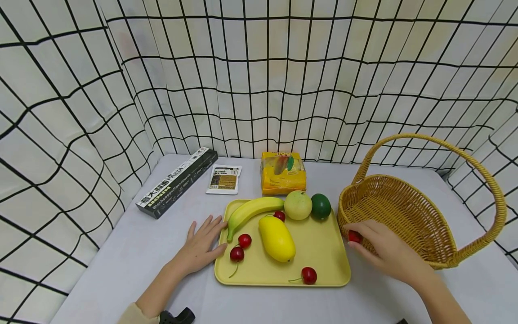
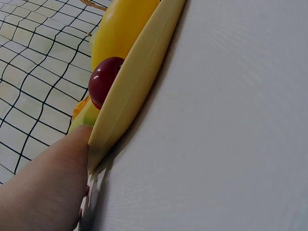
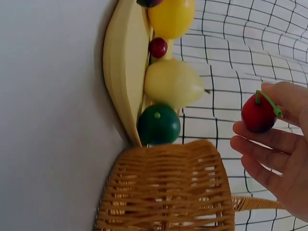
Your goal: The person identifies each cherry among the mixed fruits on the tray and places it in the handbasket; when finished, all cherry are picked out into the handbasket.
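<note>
My left hand [image 1: 201,245] lies with fingers spread, thumb on the left edge of the yellow tray [image 1: 323,247], gripping nothing. My right hand [image 1: 386,252] pinches a red cherry [image 1: 354,237] between thumb and fingers, by the left side of the wicker basket [image 1: 404,198]; I judge it light, firm, maybe slippery, best held round its body rather than by the thin stem. The tabletop [image 1: 299,306] is white and smooth-looking, with pale, black-gridded walls [image 1: 259,105] around

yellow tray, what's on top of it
On the yellow tray are a banana, a yellow mango, a pale green fruit, a dark green fruit and four cherries, one of them partly covered by the mango. The tray's surface directly beneath the fruit cannot be seen.
</note>
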### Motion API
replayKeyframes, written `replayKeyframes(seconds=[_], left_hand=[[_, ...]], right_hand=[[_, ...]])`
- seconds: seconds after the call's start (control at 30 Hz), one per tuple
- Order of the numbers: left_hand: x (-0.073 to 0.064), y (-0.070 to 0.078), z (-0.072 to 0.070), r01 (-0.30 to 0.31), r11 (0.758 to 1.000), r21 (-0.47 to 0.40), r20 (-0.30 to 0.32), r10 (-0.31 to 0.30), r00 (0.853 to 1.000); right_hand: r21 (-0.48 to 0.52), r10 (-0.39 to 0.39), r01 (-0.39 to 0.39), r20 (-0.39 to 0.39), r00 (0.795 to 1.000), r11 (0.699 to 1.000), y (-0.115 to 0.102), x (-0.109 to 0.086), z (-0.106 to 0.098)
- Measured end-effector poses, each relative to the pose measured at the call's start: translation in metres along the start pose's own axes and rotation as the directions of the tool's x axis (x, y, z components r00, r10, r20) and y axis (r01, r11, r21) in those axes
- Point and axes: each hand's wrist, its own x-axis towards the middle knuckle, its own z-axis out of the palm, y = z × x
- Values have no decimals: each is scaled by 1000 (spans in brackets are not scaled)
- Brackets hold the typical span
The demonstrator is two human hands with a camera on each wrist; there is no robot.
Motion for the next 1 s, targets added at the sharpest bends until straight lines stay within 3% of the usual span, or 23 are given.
replayKeyframes(seconds=[0.23,0.5,0.73,1.0], left_hand=[[0,1,0,-1,1000,-6,-3,1,1000],[0,0,0,8,1000,-13,15,-8,1000],[1,-1,0,13,1000,-18,24,-12,1000],[1,0,-1,18,1000,-22,32,-18,999]], right_hand=[[-21,50,-50,-28,998,999,19,-4,-4],[-13,181,-181,7,983,983,40,-9,-1],[-23,205,-205,10,979,979,55,-9,5],[-23,294,-293,80,952,956,65,-13,8]])
